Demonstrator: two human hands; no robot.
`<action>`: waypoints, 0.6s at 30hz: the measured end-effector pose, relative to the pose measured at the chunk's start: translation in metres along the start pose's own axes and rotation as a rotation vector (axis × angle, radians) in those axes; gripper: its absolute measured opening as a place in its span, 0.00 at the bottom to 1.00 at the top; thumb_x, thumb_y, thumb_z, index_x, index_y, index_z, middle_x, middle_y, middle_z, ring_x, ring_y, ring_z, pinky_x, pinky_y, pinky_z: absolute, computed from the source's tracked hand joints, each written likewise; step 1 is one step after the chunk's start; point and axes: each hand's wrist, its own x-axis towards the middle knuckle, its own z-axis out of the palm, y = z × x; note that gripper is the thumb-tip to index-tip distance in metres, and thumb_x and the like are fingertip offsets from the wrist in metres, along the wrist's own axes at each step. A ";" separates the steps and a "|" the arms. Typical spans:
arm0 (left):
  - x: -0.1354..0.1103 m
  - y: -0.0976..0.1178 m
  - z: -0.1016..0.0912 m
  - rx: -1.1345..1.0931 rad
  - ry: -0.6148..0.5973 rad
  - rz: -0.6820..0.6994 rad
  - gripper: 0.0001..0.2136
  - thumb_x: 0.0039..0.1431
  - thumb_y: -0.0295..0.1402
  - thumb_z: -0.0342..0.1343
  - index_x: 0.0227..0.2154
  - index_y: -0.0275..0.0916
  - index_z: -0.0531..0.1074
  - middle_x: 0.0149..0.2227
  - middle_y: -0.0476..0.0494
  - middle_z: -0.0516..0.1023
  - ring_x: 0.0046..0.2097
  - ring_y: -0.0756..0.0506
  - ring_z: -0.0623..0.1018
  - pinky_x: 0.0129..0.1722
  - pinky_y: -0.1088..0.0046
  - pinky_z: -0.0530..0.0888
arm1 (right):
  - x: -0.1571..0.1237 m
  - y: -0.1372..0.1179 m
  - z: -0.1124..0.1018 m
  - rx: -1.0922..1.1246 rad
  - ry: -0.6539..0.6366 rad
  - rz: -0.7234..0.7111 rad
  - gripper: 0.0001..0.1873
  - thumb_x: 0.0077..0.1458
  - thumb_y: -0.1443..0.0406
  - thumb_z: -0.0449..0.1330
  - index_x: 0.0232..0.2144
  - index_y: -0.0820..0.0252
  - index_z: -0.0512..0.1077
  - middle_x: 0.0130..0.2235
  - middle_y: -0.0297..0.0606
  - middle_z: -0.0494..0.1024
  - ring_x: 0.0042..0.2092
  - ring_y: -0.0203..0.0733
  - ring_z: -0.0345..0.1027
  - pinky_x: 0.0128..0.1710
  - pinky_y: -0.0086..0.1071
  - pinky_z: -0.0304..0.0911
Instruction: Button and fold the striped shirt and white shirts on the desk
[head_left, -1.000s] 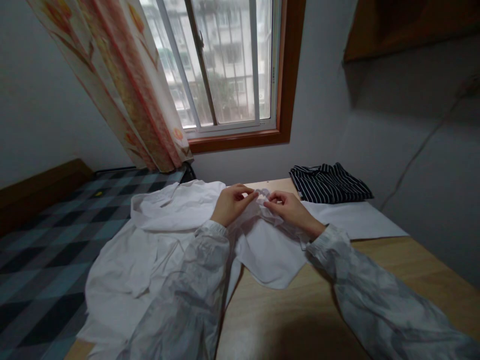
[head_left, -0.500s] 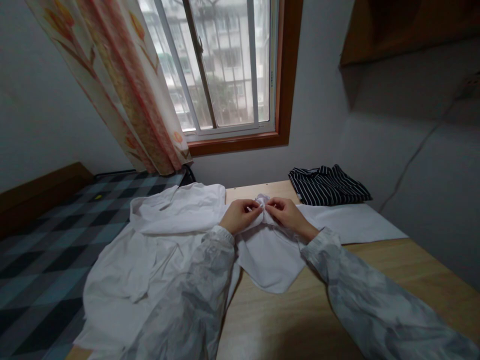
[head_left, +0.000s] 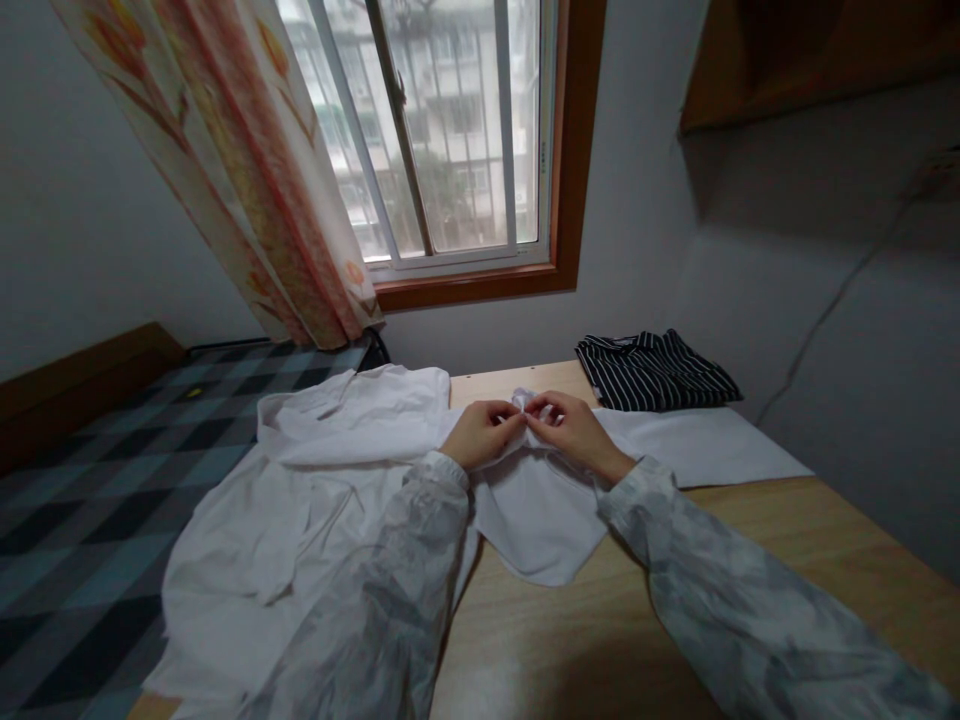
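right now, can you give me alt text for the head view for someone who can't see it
Two hands, the left hand and right hand, pinch a bunched bit of a white shirt together over a wooden table. A folded striped shirt and a white sheet lie behind, below a window with a floral curtain.

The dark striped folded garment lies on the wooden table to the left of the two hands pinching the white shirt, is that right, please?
Not quite: in the head view the dark striped folded garment lies to the right of the left hand and right hand, which pinch the white shirt on the wooden table.
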 end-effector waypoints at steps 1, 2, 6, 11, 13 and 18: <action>0.000 0.000 0.001 0.018 0.012 0.005 0.17 0.63 0.44 0.60 0.34 0.36 0.86 0.27 0.44 0.82 0.26 0.48 0.73 0.27 0.74 0.65 | -0.001 -0.001 -0.001 -0.051 0.000 -0.016 0.10 0.61 0.59 0.67 0.42 0.56 0.81 0.40 0.40 0.84 0.33 0.40 0.71 0.34 0.33 0.67; 0.000 0.000 0.002 0.037 0.025 0.010 0.16 0.63 0.43 0.60 0.34 0.36 0.86 0.27 0.44 0.82 0.27 0.48 0.73 0.28 0.74 0.66 | -0.001 -0.003 -0.001 -0.098 0.001 -0.029 0.09 0.61 0.59 0.66 0.42 0.56 0.81 0.40 0.40 0.84 0.33 0.40 0.71 0.35 0.34 0.67; 0.002 -0.004 0.006 0.044 0.056 -0.009 0.15 0.63 0.41 0.59 0.31 0.36 0.85 0.27 0.44 0.82 0.27 0.48 0.73 0.29 0.73 0.66 | -0.005 -0.009 0.000 -0.217 0.011 -0.060 0.08 0.62 0.61 0.66 0.43 0.55 0.81 0.41 0.40 0.84 0.34 0.42 0.72 0.36 0.35 0.67; 0.004 -0.011 0.011 -0.058 0.109 -0.036 0.14 0.60 0.41 0.60 0.32 0.35 0.83 0.27 0.45 0.81 0.28 0.48 0.74 0.28 0.74 0.66 | -0.008 -0.011 0.002 -0.264 0.032 -0.092 0.10 0.63 0.63 0.64 0.46 0.55 0.81 0.43 0.42 0.84 0.39 0.45 0.75 0.39 0.36 0.67; 0.004 -0.013 0.013 -0.115 0.120 -0.034 0.14 0.59 0.42 0.61 0.32 0.36 0.83 0.27 0.45 0.81 0.28 0.48 0.74 0.28 0.74 0.67 | -0.008 -0.009 0.002 -0.254 0.029 -0.101 0.11 0.64 0.62 0.64 0.47 0.55 0.81 0.43 0.42 0.84 0.39 0.45 0.75 0.40 0.36 0.67; 0.003 -0.013 0.016 -0.222 0.154 -0.086 0.15 0.57 0.45 0.65 0.30 0.36 0.82 0.26 0.46 0.80 0.27 0.49 0.73 0.28 0.74 0.67 | -0.009 -0.004 0.000 -0.204 0.006 -0.118 0.10 0.65 0.62 0.63 0.47 0.55 0.82 0.42 0.41 0.84 0.36 0.44 0.74 0.38 0.36 0.67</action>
